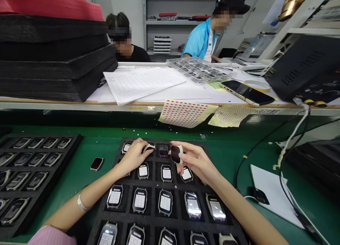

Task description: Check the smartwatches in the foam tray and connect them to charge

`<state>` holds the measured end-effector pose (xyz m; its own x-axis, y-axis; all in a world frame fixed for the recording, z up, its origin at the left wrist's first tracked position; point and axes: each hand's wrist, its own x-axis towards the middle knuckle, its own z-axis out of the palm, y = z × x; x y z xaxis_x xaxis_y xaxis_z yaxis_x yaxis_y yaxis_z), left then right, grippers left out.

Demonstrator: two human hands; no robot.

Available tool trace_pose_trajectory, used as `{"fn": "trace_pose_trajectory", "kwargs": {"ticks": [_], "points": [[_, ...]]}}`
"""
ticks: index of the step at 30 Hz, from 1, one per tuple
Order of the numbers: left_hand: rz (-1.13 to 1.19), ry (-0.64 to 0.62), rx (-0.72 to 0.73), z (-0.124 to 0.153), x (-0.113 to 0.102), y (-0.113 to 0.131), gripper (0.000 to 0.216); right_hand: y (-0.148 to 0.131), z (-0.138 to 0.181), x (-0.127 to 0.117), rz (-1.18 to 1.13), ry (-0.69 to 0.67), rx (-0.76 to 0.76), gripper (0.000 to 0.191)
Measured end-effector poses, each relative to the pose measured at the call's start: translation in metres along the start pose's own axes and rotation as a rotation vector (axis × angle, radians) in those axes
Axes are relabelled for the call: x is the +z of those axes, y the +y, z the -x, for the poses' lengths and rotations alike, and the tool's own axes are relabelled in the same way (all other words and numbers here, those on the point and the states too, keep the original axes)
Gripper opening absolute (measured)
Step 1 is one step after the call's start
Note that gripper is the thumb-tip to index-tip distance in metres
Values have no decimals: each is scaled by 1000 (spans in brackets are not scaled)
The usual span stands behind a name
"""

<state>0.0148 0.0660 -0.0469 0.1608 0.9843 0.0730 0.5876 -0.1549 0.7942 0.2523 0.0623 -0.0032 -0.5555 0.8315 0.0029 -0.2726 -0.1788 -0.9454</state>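
Note:
A black foam tray (154, 183) in front of me holds several smartwatch bodies in pockets, most with lit screens. My right hand (195, 161) pinches one watch body (175, 154) with a dark screen, held upright just above the tray's far row. My left hand (134, 154) rests over the far left pockets, fingers curled round another watch body (149, 147). A purple-tinted watch (163, 150) lies in the pocket between my hands.
A second foam tray (74, 142) of watches lies at the left, with one loose watch (96, 163) on the green mat. Cables and white paper (273, 193) lie at the right. The shelf behind carries stacked foam (53, 61), papers, sticker sheets, a phone. Two people sit beyond.

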Motion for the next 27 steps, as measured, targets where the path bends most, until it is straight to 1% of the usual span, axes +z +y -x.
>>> {"fn": "trace_pose_trajectory", "kwargs": {"ticks": [2,5,8,9,10,14,19,24,27], "points": [[158,-28,-1,5,-2,8,22,1,-1,-1,-30,-3,-14,36],[398,-109,-20,13,-1,25,30,3,-2,-4,-56,-33,-18,37],[747,-146,-121,18,3,37,39,4,-2,-6,-52,-58,-12,36],[836,-144,-156,19,5,38,42,5,-2,-6,-48,-64,-13,36],[877,-137,-177,19,6,38,44,5,-2,-6,-43,-68,-13,35],[775,-114,-162,21,11,35,41,6,-2,-5,-19,-80,-13,35],[628,-101,-114,26,9,36,34,7,-2,-4,4,-80,-14,34],[398,10,23,29,11,33,41,8,-1,-3,31,-95,0,35],[365,4,39,30,13,32,44,7,0,-3,59,-101,9,37]]}}
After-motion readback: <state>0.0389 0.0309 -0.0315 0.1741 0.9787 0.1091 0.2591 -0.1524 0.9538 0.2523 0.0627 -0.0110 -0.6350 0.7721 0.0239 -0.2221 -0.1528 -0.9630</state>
